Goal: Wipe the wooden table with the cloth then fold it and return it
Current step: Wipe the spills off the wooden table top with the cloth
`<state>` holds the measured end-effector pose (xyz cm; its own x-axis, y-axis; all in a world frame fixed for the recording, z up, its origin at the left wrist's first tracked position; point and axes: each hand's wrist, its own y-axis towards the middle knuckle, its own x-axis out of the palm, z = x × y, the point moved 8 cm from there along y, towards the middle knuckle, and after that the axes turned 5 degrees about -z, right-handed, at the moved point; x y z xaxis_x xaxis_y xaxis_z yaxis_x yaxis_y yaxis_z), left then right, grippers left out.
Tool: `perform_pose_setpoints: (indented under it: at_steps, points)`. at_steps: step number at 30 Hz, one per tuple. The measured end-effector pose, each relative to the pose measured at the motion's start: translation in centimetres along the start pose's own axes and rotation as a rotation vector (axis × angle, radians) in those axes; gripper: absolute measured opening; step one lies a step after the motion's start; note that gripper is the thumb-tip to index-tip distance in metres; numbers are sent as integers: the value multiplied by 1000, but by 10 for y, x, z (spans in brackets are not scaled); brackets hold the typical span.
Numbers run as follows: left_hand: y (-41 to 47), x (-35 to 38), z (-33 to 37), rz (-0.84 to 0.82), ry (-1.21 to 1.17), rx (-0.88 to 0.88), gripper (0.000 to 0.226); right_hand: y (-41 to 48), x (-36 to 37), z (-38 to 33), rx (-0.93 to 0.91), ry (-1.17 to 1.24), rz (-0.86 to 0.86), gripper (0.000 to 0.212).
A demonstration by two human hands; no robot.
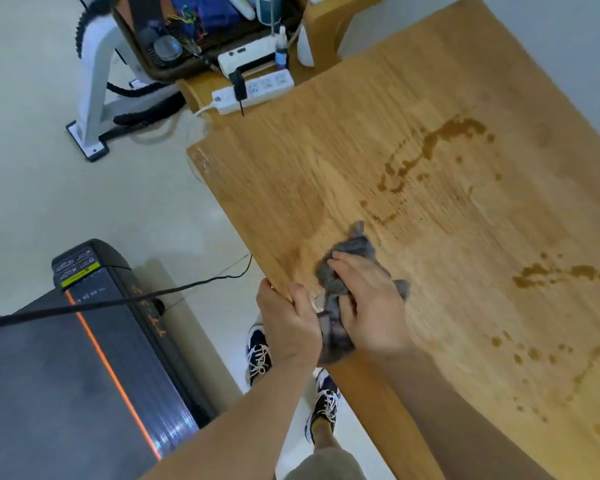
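Head view: right hand [368, 306] hides most of cloth [357, 245]; left hand [288, 323] grips table [361, 133].

- Left forearm [243, 410]: bare, enters from the bottom edge, runs up and slightly right to the wrist.
- Left hand [288, 323]: back of hand toward the camera, clamped on the near edge of the wooden table [430, 133]. Thumb [300, 292] lies on the top face; fingers wrap over the edge.
- Right forearm [447, 410]: bare, enters from lower right, lies low over the tabletop, angled up and left.
- Right hand [369, 306]: palm down, just beside the left hand. Fingers curl round the bunched cloth [355, 245] and press it onto the surface.
- The two hands are close; whether they touch is not clear.
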<state>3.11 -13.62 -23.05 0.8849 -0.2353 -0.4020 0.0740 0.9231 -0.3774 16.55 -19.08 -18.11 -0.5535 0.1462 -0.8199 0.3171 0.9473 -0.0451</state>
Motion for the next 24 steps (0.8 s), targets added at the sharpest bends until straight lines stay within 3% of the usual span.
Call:
perform_pose_setpoints:
  at_steps: [3, 9, 12, 15, 20, 24]
  points:
    - [49, -13, 3, -42, -12, -95, 41, 21, 19, -20, 58, -118, -74, 54]
    - [177, -51, 43, 85, -80, -144, 61, 135, 63, -62, 124, -343, -96, 65]
    - [224, -55, 52, 69, -107, -223, 47, 170, 68, -71, 104, -380, -91, 66]
    - [237, -54, 63, 110, -116, -244, 25, 150, 63, -66, 38, -365, -105, 60]
    - [230, -56, 64, 179, -14, -235, 28, 90, 49, -44, -5, -377, -116, 58]
    - [234, -56, 64, 201, 70, -230, 28, 164, 62, -61, 57, -381, -134, 66]
